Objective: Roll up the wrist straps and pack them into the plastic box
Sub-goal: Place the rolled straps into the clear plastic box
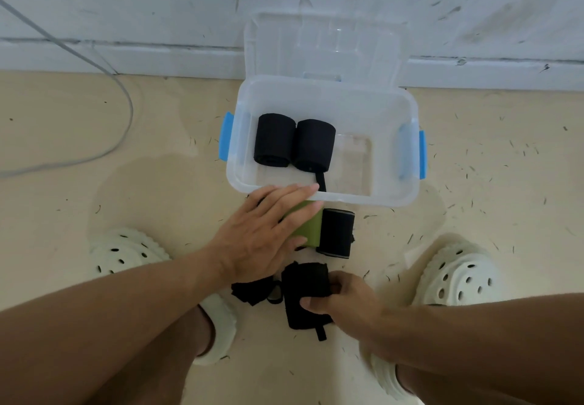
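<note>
While the clear box [407, 164] sits open on the floor [158, 152] against the wall, 2 black rolls [274, 139] are already laid side by side in its left half. Just in front of the box, the left hand [262, 234] is laid flat, fingers straight, on a green strap [308, 227] beside a black roll [336, 232]. Nearer the feet, a loose black strap [303, 294] is pinched by the right hand [344, 300]. For a neat result, this strap is probably best flattened, rolled tightly from 1 end, its tail tucked, then placed beside the packed rolls.
</note>
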`<state>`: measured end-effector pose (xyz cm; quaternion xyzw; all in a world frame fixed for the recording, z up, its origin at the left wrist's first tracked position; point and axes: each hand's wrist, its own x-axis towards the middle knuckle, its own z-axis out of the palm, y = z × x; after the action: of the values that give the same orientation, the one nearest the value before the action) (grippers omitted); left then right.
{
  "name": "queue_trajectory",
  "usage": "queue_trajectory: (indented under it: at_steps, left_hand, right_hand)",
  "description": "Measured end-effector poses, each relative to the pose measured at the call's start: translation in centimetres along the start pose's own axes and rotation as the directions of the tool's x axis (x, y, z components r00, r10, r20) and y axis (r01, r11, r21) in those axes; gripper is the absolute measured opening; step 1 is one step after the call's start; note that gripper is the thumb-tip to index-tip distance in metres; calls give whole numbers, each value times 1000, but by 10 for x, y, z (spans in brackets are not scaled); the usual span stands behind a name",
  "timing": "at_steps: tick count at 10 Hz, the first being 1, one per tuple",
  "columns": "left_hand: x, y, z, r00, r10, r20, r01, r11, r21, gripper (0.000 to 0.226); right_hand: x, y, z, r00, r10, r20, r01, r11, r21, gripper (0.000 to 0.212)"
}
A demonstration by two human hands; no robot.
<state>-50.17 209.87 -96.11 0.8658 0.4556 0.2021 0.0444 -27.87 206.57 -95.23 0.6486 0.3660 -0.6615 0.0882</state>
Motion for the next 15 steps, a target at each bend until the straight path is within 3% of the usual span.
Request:
queue_trajectory:
  at_steps: [1, 2, 3, 4, 5, 6, 7, 8, 9, 10, 11, 12, 13, 14, 15]
  left_hand:
    - [20, -2, -6, 979, -161, -128, 150, 984, -94, 47]
    - [36, -9, -11, 904, -372, -211, 346, 926, -148, 50]
    - [51, -26, -15, 867, -458, -196, 451, 889, -80, 55]
    - [66, -42, -11, 868, -489, -82, 495, 863, 102, 65]
    - [73, -46, -5, 837, -545, 50, 522, 822, 228, 75]
    - [73, -46, -2, 815, -573, 86, 538, 804, 254, 80]
    - [72, -48, -3, 810, -579, 95, 541, 800, 258, 80]
    - [73, -46, -4, 806, -580, 116, 544, 804, 241, 80]
    - [74, -44, -6, 804, -582, 123, 545, 803, 241, 79]
    - [75, -45, -6, 797, -588, 139, 550, 802, 235, 80]
    - [75, -46, -7, 799, -584, 141, 546, 804, 236, 80]
    - [74, -46, -7, 798, -584, 148, 546, 805, 234, 79]
    - [75, -46, -7, 799, -584, 144, 548, 805, 225, 79]
    - [75, -46, -7, 801, -583, 135, 554, 808, 201, 79]
    - [73, -45, -6, 820, -565, 90, 549, 821, 153, 77]
  right_hand:
    - [-28, -10, -16, 992, -128, 2, 128, 992, -13, 51]
    - [-58, -39, -37, 954, -293, -68, 288, 955, -75, 44]
    - [-74, -83, -58, 853, -463, -240, 465, 884, -55, 43]
    - [-65, -131, -80, 751, -489, -444, 560, 828, 36, 39]
    - [-34, -167, -96, 813, -348, -466, 464, 871, 159, 33]
    - [2, -173, -99, 892, -182, -414, 288, 934, 211, 24]
    - [32, -173, -94, 887, -120, -445, 232, 951, 206, 38]
    - [67, -175, -95, 901, -138, -411, 45, 973, -228, 40]
    - [74, -178, -94, 893, -86, -443, 59, 996, -73, 40]
    - [78, -170, -91, 867, -200, -456, -25, 898, -440, 35]
    - [84, -160, -95, 870, -306, -386, -75, 692, -718, 30]
    - [85, -159, -97, 837, -328, -438, -50, 751, -658, 32]
    - [81, -166, -94, 881, -2, -474, 53, 994, 94, 38]
    - [75, -171, -98, 865, -101, -491, 18, 985, -171, 35]
    - [57, -179, -100, 851, -336, -405, -65, 696, -715, 10]
